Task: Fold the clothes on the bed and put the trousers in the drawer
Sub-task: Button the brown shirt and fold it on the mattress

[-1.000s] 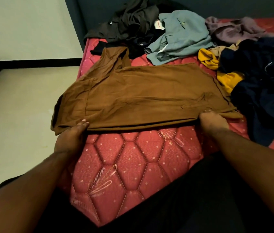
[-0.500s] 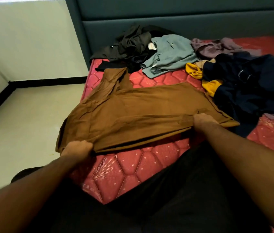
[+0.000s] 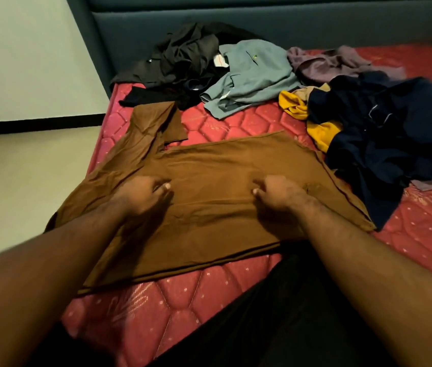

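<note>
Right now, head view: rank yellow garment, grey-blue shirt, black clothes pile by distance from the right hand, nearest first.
From the right hand, which rests on the brown garment:
1. Yellow garment, beyond the hand and slightly right, beside the navy pile.
2. Grey-blue shirt, farther back, near mid-bed.
3. Black clothes pile, far back left, against the headboard.
</note>
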The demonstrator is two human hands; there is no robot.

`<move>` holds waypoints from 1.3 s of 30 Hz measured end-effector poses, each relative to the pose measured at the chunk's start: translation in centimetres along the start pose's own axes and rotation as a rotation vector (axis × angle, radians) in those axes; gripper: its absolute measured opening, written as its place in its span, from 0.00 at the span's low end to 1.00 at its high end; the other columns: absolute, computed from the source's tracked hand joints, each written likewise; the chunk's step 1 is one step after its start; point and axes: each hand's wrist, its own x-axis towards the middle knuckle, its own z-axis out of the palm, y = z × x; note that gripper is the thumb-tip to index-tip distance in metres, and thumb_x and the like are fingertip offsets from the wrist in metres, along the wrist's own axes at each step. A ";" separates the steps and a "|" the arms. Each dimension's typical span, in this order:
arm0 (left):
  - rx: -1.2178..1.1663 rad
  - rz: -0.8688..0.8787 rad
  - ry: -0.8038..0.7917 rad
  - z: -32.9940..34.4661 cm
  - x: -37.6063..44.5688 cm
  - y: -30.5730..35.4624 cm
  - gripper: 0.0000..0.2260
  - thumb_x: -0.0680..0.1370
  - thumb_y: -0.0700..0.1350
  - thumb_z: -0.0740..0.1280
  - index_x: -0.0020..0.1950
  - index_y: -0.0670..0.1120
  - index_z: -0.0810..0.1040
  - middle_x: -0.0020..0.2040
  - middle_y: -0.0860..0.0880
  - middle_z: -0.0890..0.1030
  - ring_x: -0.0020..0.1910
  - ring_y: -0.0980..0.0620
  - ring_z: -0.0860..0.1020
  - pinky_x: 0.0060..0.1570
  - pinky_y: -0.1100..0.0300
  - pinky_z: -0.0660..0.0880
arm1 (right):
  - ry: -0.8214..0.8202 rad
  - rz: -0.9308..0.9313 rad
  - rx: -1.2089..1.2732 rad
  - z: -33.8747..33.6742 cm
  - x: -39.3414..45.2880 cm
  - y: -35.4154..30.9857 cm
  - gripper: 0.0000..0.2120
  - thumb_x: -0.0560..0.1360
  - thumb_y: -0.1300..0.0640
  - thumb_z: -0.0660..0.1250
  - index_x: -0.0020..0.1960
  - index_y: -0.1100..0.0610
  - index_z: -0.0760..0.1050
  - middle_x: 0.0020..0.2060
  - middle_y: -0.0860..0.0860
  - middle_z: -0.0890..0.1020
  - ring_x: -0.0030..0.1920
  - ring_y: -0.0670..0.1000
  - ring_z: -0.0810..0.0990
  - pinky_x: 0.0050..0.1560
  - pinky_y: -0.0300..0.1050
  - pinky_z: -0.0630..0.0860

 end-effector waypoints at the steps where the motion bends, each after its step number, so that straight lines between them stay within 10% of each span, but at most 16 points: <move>1: -0.027 0.042 -0.011 0.7 1.4 0.7 0.19 0.83 0.52 0.57 0.72 0.47 0.72 0.71 0.46 0.74 0.69 0.47 0.71 0.66 0.58 0.66 | -0.023 -0.117 0.021 0.9 1.3 0.1 0.22 0.81 0.48 0.58 0.73 0.53 0.66 0.71 0.55 0.70 0.71 0.56 0.68 0.70 0.51 0.65; 10: 0.250 0.254 -0.116 6.1 14.8 -3.4 0.44 0.69 0.77 0.34 0.80 0.56 0.46 0.81 0.54 0.49 0.79 0.53 0.47 0.75 0.50 0.45 | -0.016 0.052 0.034 4.5 13.5 5.8 0.33 0.74 0.26 0.42 0.76 0.35 0.41 0.77 0.39 0.41 0.78 0.49 0.39 0.72 0.64 0.34; 16: 0.257 0.264 0.188 4.3 19.6 -6.4 0.32 0.75 0.69 0.46 0.75 0.58 0.66 0.71 0.49 0.70 0.70 0.48 0.67 0.65 0.49 0.59 | 0.078 0.324 -0.017 1.1 19.7 13.5 0.30 0.78 0.31 0.44 0.77 0.37 0.45 0.79 0.46 0.43 0.78 0.54 0.41 0.72 0.69 0.43; 20: 0.402 0.351 0.254 2.7 21.4 -7.1 0.32 0.75 0.72 0.52 0.61 0.49 0.78 0.49 0.47 0.78 0.48 0.46 0.76 0.46 0.52 0.69 | 0.432 -0.049 -0.410 1.5 20.0 10.8 0.24 0.81 0.52 0.54 0.77 0.49 0.57 0.77 0.55 0.56 0.78 0.59 0.51 0.72 0.67 0.45; 25: 0.446 0.554 0.204 -0.1 21.2 -6.2 0.24 0.73 0.67 0.59 0.46 0.46 0.78 0.39 0.47 0.79 0.40 0.44 0.77 0.40 0.56 0.69 | 0.255 -0.234 -0.459 -1.1 21.6 7.4 0.23 0.75 0.61 0.58 0.70 0.52 0.69 0.63 0.57 0.73 0.71 0.57 0.66 0.73 0.65 0.41; 28: 0.481 0.783 0.259 -1.6 19.9 -5.1 0.18 0.77 0.59 0.63 0.43 0.46 0.79 0.34 0.46 0.79 0.34 0.44 0.78 0.35 0.56 0.73 | 0.315 -0.390 -0.536 -3.2 20.4 6.8 0.10 0.70 0.60 0.68 0.51 0.58 0.80 0.46 0.58 0.78 0.52 0.61 0.77 0.59 0.54 0.69; 31: 0.503 0.860 0.168 -3.2 16.9 -3.7 0.17 0.76 0.58 0.55 0.47 0.49 0.78 0.36 0.48 0.79 0.33 0.47 0.79 0.28 0.57 0.75 | 0.430 -0.480 -0.526 -4.2 16.2 6.8 0.04 0.66 0.60 0.70 0.41 0.57 0.78 0.37 0.57 0.77 0.39 0.59 0.78 0.34 0.46 0.65; 39: 0.781 0.753 -0.135 -0.7 6.5 0.2 0.33 0.72 0.64 0.36 0.68 0.56 0.67 0.57 0.51 0.77 0.53 0.47 0.79 0.47 0.55 0.76 | 0.248 -0.333 -0.606 -0.6 5.1 9.7 0.10 0.76 0.53 0.62 0.57 0.50 0.74 0.51 0.53 0.79 0.53 0.57 0.78 0.53 0.53 0.70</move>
